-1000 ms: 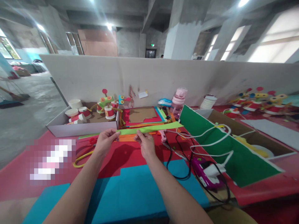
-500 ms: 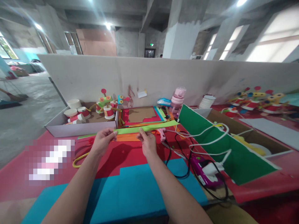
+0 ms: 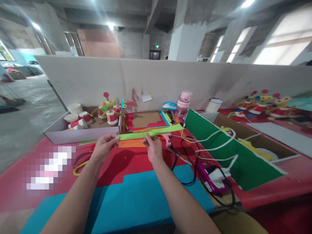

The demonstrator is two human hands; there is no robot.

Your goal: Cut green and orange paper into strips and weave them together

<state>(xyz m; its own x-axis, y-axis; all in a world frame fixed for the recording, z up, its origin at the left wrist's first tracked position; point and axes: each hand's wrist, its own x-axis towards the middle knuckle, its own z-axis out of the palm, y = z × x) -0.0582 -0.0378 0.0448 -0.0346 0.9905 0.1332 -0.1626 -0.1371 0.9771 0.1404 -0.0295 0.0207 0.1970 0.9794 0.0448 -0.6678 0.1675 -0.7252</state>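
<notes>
- Both hands sit a touch further left and lower in view than a second ago; the grip on the strip is unchanged.
- One light green paper strip (image 3: 146, 133) is held level above the tabletop (image 3: 126, 161), its right end reaching toward the far right.
- Two hands hold it: the left hand (image 3: 103, 150) has its fingers (image 3: 114, 139) pinching the strip's left end, and the right hand (image 3: 152, 149) has its fingers (image 3: 145, 139) pinching the strip near its middle.
- Both forearms reach forward from the near edge, wrists slightly raised.
- One blue sheet (image 3: 136, 198) lies near, on red covering.
- One purple glue gun (image 3: 211, 177) lies to the right, among white and black cords.
- One green board (image 3: 219, 149) leans on an open box at right.
- One pink bottle (image 3: 183, 104) stands far, before a pale partition (image 3: 170, 78).
- Concrete pillars and ceiling lights rise behind.
</notes>
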